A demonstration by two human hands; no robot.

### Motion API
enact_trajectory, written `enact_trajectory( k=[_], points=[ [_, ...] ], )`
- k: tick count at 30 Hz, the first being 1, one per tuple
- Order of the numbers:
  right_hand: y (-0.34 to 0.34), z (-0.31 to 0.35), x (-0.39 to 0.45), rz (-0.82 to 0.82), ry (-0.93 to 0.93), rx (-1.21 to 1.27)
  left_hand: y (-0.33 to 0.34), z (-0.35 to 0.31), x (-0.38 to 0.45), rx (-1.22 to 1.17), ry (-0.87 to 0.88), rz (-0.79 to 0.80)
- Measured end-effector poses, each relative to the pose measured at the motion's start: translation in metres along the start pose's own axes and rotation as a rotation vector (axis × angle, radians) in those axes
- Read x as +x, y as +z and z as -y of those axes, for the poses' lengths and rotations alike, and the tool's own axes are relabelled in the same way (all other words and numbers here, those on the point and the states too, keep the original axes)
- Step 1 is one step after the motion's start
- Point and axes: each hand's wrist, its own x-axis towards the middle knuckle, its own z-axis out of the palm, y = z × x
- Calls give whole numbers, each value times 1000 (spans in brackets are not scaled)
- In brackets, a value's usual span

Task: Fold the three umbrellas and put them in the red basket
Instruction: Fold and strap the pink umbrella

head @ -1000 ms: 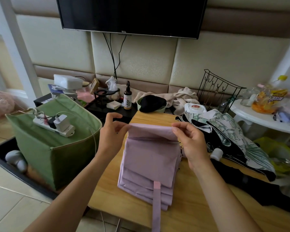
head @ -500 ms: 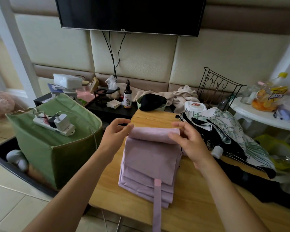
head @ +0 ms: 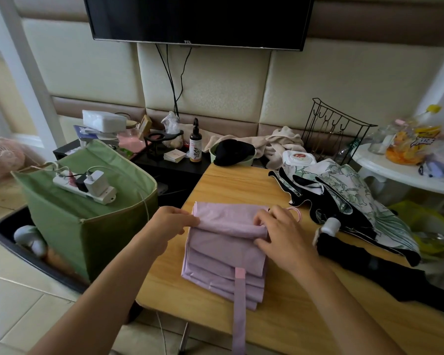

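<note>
The lilac umbrella (head: 223,249) lies flat on the wooden counter (head: 305,316), its pleated canopy stacked in layers and its closing strap (head: 239,311) trailing off the near edge. The left hand (head: 168,228) pinches the left end of the rolled far edge, and the right hand (head: 280,237) has its grip curled over the right end of that same roll. To roll well, both ends should turn toward the strap at an even pace, so the roll stays straight and tight and the pleats do not fan out sideways. Pressing down lightly while turning would keep the layers from slipping. The strap should probably stay free underneath so it can wrap the finished bundle. A leaf-print umbrella (head: 354,198) and a black umbrella (head: 385,272) wait on the right, not yet folded; no red basket is in view
</note>
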Motion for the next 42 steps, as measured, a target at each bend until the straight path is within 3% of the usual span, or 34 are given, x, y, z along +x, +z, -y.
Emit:
enact_trajectory(
  k=[5, 10, 17, 21, 24, 26, 29, 34, 36, 40, 42],
  points=[
    [-3, 0, 1, 14, -92, -107, 11, 3, -1, 110, 59, -49],
    [0, 0, 2, 251, -198, -106, 22, 16, 11, 531, 135, -250],
    [-1, -1, 3, 413, -163, -98, 26, 20, 9, 654, 207, -307],
    [-4, 4, 2, 448, -113, -106, 38, 19, 1, 856, 438, -477],
    [-7, 7, 2, 491, -116, -94, 51, 18, 3, 814, 809, -344],
    [-6, 5, 3, 515, -121, -76, 60, 25, 7, 885, 926, -202],
    [-5, 2, 3, 530, -114, -10, 71, 54, 13, 1051, 896, -91],
    [-13, 1, 2, 593, -112, 67, 76, 77, 19, 1158, 868, -66],
    [-16, 1, 3, 529, -104, 130, 76, 72, 16, 1158, 835, -49],
    [-2, 5, 15, -58, -20, 255, 74, 72, 15, 1175, 808, -9],
    [14, 10, 21, -189, -55, 228, 74, 73, 15, 1164, 802, 16]
  ],
)
